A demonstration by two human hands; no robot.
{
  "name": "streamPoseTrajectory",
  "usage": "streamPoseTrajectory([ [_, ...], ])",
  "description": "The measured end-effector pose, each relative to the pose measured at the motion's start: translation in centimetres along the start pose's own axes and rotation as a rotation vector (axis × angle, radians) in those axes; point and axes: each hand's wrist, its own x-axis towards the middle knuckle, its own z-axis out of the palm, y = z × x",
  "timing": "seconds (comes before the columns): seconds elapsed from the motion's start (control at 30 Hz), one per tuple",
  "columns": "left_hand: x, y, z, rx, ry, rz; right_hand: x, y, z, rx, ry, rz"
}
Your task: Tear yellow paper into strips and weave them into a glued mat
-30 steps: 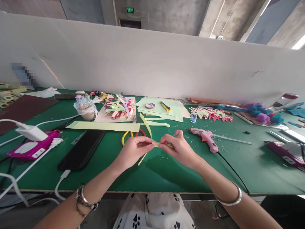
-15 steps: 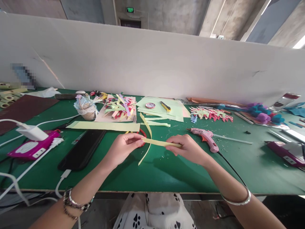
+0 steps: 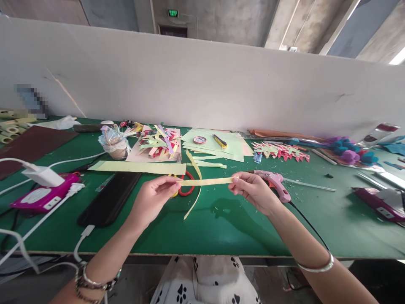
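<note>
A narrow pale-yellow paper strip (image 3: 207, 182) is stretched level above the green table. My left hand (image 3: 156, 194) pinches its left end, and my right hand (image 3: 249, 190) pinches its right end. Behind the strip lie scissors (image 3: 187, 185) with red and yellow handles, partly covered. A curled yellow paper offcut (image 3: 196, 169) passes beneath the held strip. Left of it rests a wider pale-green paper strip (image 3: 137, 167), overlapping the top of a black phone (image 3: 109, 200). Just beyond my right hand is a pink glue gun (image 3: 276, 183) with a clear glue stick.
Pale-green sheets (image 3: 202, 147) carry a yellow cutter (image 3: 219, 141) and a round tin (image 3: 199, 140). Cut paper strips (image 3: 161, 143) are heaped at back left, beside a small wrapped pot (image 3: 115, 145). Woven red-and-white paper (image 3: 281, 151) lies back right. Purple power strips (image 3: 47, 194) and cables flank the table.
My hands have moved apart, my left to the left and my right slightly up. More of the strip shows between them, now level, and the scissor handles are more exposed.
</note>
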Motion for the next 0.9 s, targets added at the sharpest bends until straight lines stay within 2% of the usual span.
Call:
streamPoseTrajectory([
  [0.2, -0.2, 0.0, -0.1, 0.020, 0.062, 0.000, -0.1, 0.0, 0.2, 0.033, 0.062, -0.017],
  [0.43, -0.9, -0.4, 0.0, -0.020, 0.082, 0.003, -0.4, -0.1, 0.2, -0.142, 0.082, -0.209],
  [0.53, -0.9, -1.0, -0.2, 0.021, 0.036, -0.011, -0.7, -0.7, 0.1, -0.260, 0.085, -0.273],
  [0.63, -0.9, -1.1, -0.4, 0.177, -0.058, -0.001, -1.2, -1.0, 0.0, -0.413, 0.073, -0.326],
  [0.7, -1.1, -0.5, 0.0, 0.343, -0.062, 0.091, -1.7, -1.2, 0.3, -0.539, 0.015, -0.369],
  [0.77, -1.4, 0.4, 1.1, 0.503, -0.057, 0.249, -2.4, -1.5, 0.9, -0.675, -0.073, -0.420],
  [0.83, -1.8, 1.4, 2.5, 0.563, -0.188, 0.411, -3.0, -1.9, 1.7, -0.782, -0.157, -0.486],
  [0.9, -2.2, 2.2, 3.9, 0.564, -0.348, 0.481, -3.6, -2.6, 2.6, -0.829, -0.224, -0.548],
])
